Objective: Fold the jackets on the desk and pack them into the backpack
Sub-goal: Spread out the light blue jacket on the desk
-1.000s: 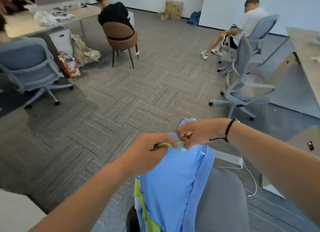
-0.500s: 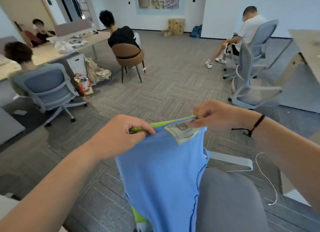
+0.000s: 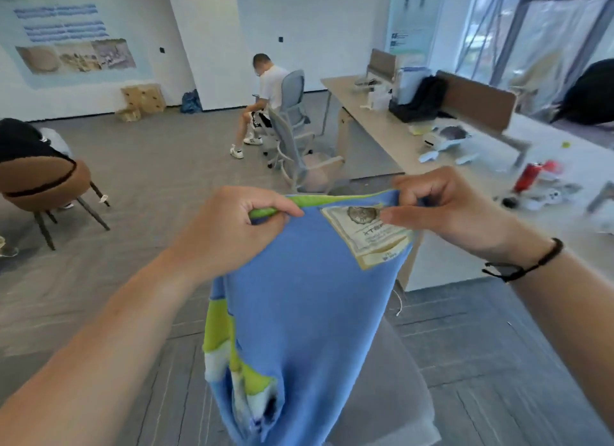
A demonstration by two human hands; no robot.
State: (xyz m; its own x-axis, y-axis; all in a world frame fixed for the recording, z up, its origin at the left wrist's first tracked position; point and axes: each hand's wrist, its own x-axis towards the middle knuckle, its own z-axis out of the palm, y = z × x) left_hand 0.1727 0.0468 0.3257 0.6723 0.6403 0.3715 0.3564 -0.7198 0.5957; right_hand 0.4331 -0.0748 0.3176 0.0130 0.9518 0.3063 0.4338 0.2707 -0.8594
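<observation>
Soft blue cloth with green and white patches makes up the jacket (image 3: 299,312), which is held up in the air in front of the person, above a grey chair seat (image 3: 398,395) at 6 o'clock. Its top hem is pinched by the left hand (image 3: 232,226) at 9 o'clock and by the right hand (image 3: 442,209) at 3 o'clock, each grip pressed onto the edge, with a sewn label (image 3: 368,236) just under the right fingers. The jacket is judged light and limp: it hangs in loose folds and will sag wherever it is not held, so it is best taken at the two top corners and laid flat. Farther off, at 2 o'clock, a cluttered table (image 3: 382,129) is seen. No backpack can be made out with certainty.
</observation>
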